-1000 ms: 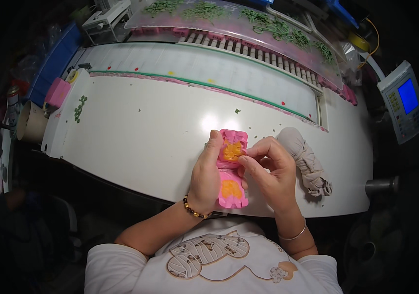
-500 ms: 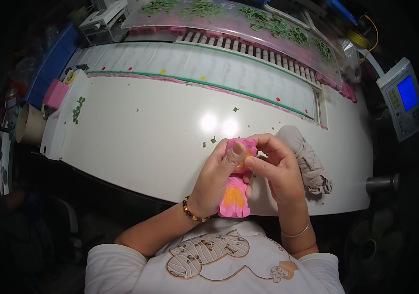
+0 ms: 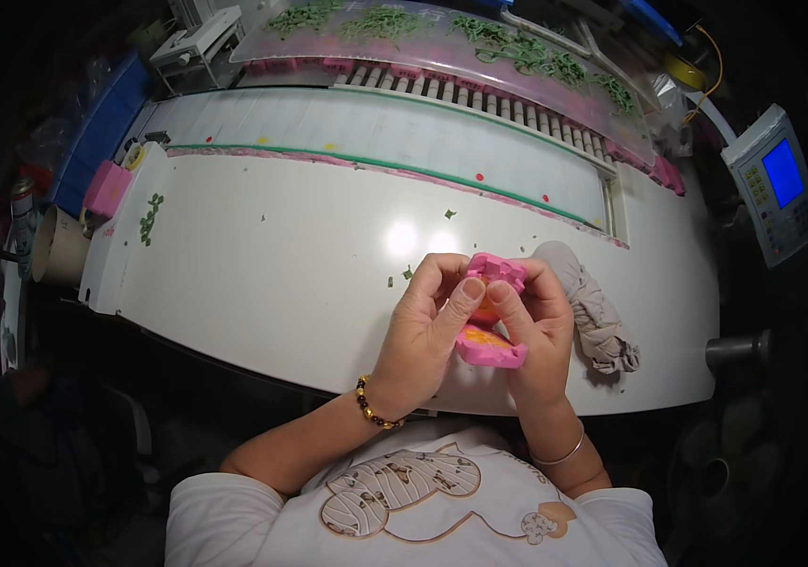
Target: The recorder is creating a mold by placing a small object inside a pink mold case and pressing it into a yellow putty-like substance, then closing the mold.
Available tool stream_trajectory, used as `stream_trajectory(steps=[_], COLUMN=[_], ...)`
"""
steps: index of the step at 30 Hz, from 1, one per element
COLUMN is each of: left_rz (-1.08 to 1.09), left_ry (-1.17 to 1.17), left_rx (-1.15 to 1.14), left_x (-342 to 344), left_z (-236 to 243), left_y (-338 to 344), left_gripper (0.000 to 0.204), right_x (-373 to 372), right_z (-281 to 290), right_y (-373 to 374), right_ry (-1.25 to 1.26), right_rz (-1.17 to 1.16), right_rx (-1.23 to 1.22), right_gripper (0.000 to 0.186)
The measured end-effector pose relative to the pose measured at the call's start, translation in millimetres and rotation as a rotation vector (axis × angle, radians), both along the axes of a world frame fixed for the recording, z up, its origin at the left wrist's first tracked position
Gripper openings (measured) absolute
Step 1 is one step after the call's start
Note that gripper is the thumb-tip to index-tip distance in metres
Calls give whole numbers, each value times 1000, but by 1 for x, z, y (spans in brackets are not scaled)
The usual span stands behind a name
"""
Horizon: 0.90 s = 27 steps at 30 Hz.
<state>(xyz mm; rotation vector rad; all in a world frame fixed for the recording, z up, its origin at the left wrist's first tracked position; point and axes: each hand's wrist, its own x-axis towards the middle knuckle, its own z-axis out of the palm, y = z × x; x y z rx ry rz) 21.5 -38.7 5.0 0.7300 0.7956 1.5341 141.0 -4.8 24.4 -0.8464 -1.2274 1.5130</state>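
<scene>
Between my two hands is a two-part pink rubber mould (image 3: 495, 271), its halves parted like an opened clam. Orange-yellow colouring shows on the inner face of the lower half (image 3: 489, 353). My left hand (image 3: 418, 326) grips the mould's left side, thumb pressed into the gap. From the right, my right hand (image 3: 547, 331) holds it too, with its thumb beside the other one. The thumbs hide most of the cavity, so I cannot tell whether a piece lies in it. A grey cloth bundle (image 3: 595, 321) lies just right of my right hand.
Small green scraps (image 3: 408, 272) dot the white table (image 3: 262, 246). Beyond it runs a pale belt (image 3: 394, 132) with coloured dots, then a roller track (image 3: 460, 92). Clear sheeting above carries green pieces (image 3: 517, 47). A control panel (image 3: 774, 184) stands right, a pink block (image 3: 107, 185) left.
My right hand has closed around the mould's right side, and the mould has tilted, its lower half swinging up toward the upper one. The dots on the belt have shifted left.
</scene>
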Motion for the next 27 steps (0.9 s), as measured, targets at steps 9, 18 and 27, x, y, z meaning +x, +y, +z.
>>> stream_trajectory(steps=[9, 18, 27], left_rz=[89, -16, 32], left_ry=[174, 58, 97], left_rx=[94, 43, 61], left_x=[2, -9, -10], left_z=[0, 2, 11], left_y=[0, -1, -2], left_gripper=[19, 18, 27], right_x=[-2, 3, 3], right_z=[3, 3, 5], right_y=[-6, -2, 1], right_ry=[172, 67, 30], right_rz=[-6, 21, 11], right_rx=[-128, 125, -38], right_gripper=[15, 13, 14])
